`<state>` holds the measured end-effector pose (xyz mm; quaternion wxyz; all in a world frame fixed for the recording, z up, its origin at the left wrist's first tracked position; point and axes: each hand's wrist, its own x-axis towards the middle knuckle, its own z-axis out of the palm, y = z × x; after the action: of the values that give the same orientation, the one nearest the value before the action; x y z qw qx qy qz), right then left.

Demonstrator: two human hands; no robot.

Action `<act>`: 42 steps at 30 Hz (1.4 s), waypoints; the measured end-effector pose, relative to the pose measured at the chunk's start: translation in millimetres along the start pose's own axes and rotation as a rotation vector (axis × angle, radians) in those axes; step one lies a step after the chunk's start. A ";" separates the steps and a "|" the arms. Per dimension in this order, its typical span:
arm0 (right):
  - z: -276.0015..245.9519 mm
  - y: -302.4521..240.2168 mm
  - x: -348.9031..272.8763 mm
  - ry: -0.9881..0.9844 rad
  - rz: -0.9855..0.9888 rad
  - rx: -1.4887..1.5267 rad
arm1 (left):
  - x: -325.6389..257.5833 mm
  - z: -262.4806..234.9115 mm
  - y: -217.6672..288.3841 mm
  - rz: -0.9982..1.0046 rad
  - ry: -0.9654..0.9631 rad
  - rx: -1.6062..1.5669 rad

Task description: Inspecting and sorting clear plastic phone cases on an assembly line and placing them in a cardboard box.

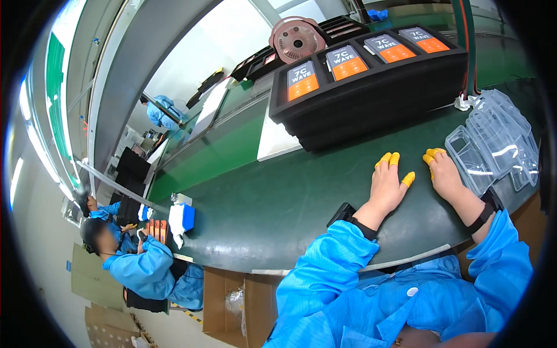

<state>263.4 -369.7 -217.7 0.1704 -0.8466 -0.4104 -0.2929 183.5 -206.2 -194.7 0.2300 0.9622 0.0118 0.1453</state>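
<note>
L hand [384, 188] & R hand [447, 176], both w/ yellow finger cots [408, 179], lie palm-down at the green worktop [261, 214], fingers relaxed, grasping nothing. Clear plastic trays [493, 139] are heaped at 2 o'clock from the hands, just beside the R one; can't tell if touching. Stacked blk trays [371, 104] sit at 11 o'clock, w/ 4 grey-orange packs [347, 61] in the top one. Blue box [188, 217]: approx 9 o'clock, well apart. Pink fan [293, 43]: btwn 10 & 11 o'clock, beyond blk trays.
</note>
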 end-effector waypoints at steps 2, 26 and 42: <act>-11.4 -10.2 8.1 -0.093 -0.065 0.077 | -0.6 -3.5 -0.9 -0.031 0.049 -0.118; -5.1 -24.2 -0.1 -0.171 0.021 0.178 | -0.4 -2.7 -3.7 0.099 -0.055 -0.084; -5.9 -24.3 -0.3 -0.161 0.024 0.182 | 0.8 -2.9 -3.9 0.086 -0.090 -0.072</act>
<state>241.8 -358.3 -212.2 0.2166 -0.8531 -0.4377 -0.1837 183.6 -201.4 -193.8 0.2582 0.9585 -0.0452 0.1120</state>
